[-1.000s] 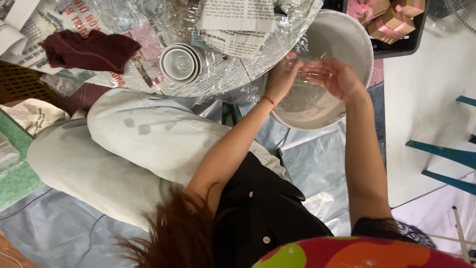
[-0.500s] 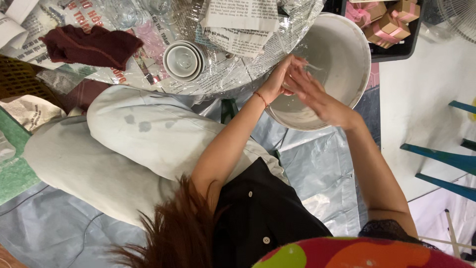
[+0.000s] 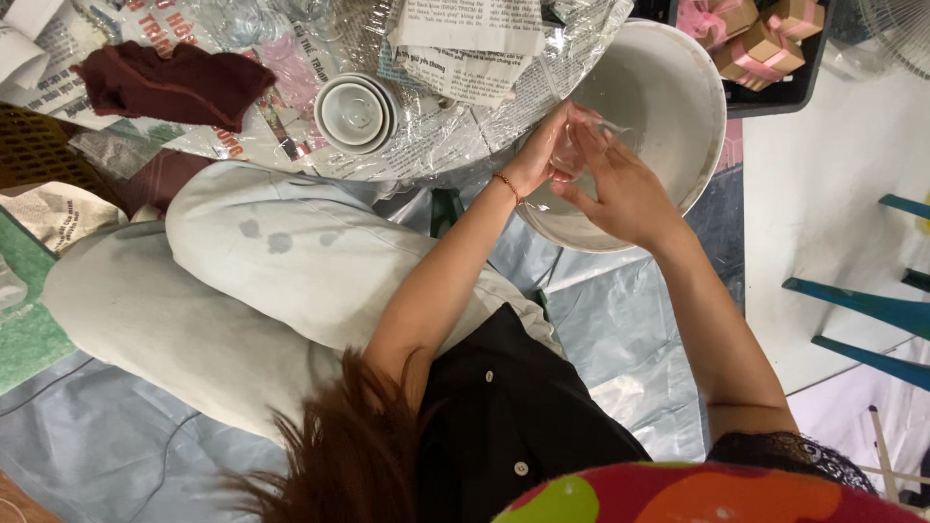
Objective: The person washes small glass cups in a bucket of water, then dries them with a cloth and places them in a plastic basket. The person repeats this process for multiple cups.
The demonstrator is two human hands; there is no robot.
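Head view: left hand [image 3: 544, 163] and right hand [image 3: 620, 189], both closed around one small clear glass item [image 3: 579, 145], held between them over the near rim of the large white basin [image 3: 678, 87]. Stacked white bowls [image 3: 356, 113] lie well left on the plastic-covered newspaper [image 3: 465, 29], nearer the left hand.

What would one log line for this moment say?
left hand: holds small clear glass | right hand: touches it | over: big white round basin
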